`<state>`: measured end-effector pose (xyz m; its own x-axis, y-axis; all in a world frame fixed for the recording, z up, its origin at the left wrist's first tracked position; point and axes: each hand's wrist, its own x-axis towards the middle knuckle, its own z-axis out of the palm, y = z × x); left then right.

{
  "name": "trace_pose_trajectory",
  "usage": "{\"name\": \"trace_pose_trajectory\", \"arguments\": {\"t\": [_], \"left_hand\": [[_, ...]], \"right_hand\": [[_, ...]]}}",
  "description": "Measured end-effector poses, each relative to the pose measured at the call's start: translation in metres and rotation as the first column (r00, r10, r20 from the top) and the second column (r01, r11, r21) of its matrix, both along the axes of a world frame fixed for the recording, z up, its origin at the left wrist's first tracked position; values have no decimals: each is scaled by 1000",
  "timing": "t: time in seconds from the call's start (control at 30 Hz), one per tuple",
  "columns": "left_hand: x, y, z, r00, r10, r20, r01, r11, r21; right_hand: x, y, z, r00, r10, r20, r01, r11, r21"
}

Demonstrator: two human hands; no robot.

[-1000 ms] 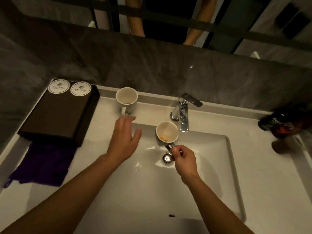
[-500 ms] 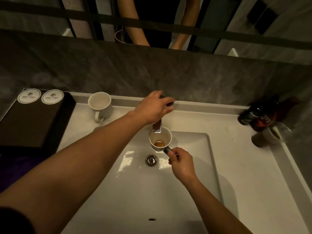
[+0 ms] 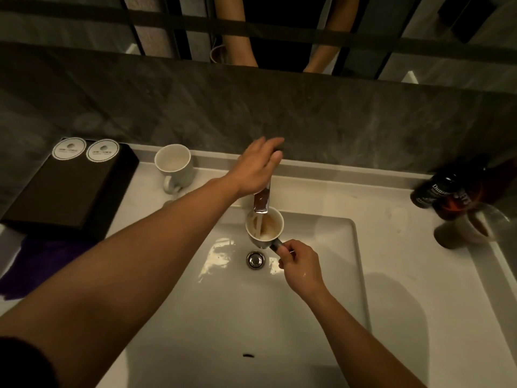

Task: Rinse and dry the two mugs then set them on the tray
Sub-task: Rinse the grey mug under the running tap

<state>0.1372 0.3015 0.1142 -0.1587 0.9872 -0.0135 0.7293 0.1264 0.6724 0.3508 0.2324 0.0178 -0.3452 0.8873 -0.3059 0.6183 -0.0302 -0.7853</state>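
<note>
We hold the stained mug (image 3: 264,226) upright over the sink basin (image 3: 307,303), directly under the faucet spout (image 3: 261,201). Our right hand (image 3: 300,266) pinches its handle between curled fingers and thumb while water runs in. Our left hand (image 3: 257,169) lies with fingers extended over the faucet lever and grips nothing we can see. To rinse well, we judge the flow should be modest, the mug tilted and swirled so water sweeps the wall, then emptied toward the drain (image 3: 255,259). The mug is white, with brown streaks down its inner wall and murky liquid below. The second mug (image 3: 173,165) stands on the counter beside the dark tray (image 3: 64,197).
</note>
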Motion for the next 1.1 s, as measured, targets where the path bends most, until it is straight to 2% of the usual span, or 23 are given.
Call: {"name": "trace_pose_trajectory", "arguments": {"t": [0.1,0.17,0.23,0.3,0.37,0.43,0.57,0.6,0.73,0.87,1.0,1.1], "left_hand": [[0,-30,-12,950,235,207,-253,965,69],[2,-67,-33,825,433,362,-491,868,79],[8,-104,-58,671,540,507,-588,805,-80],[19,-128,-82,570,477,669,-433,866,-249],[26,-134,-95,492,336,803,-189,942,-278],[26,-132,-101,517,247,819,-53,965,-258],[27,-130,-112,766,228,600,-55,955,-293],[29,-129,-114,798,233,556,-77,954,-289],[23,-121,-114,815,258,518,-137,956,-260],[15,-129,-115,838,246,486,-138,959,-247],[18,-120,-107,822,251,511,-148,961,-234],[12,-116,-106,815,223,534,-152,973,-174]], "right_hand": [[9,-1,-2,999,49,7,-49,999,2],[15,-2,-3,997,82,14,-82,996,17],[21,0,-4,994,108,16,-109,993,38],[23,2,-5,991,135,18,-136,989,51],[19,6,-5,986,165,23,-166,985,55],[14,8,-6,982,187,20,-187,981,41],[24,13,-8,976,214,37,-214,977,7],[27,15,-7,975,220,44,-220,975,4],[20,21,-2,974,217,62,-218,976,11],[14,17,-2,955,288,67,-288,958,-3],[11,28,3,975,216,58,-217,976,-2],[3,27,6,960,268,80,-268,963,-11]]}}
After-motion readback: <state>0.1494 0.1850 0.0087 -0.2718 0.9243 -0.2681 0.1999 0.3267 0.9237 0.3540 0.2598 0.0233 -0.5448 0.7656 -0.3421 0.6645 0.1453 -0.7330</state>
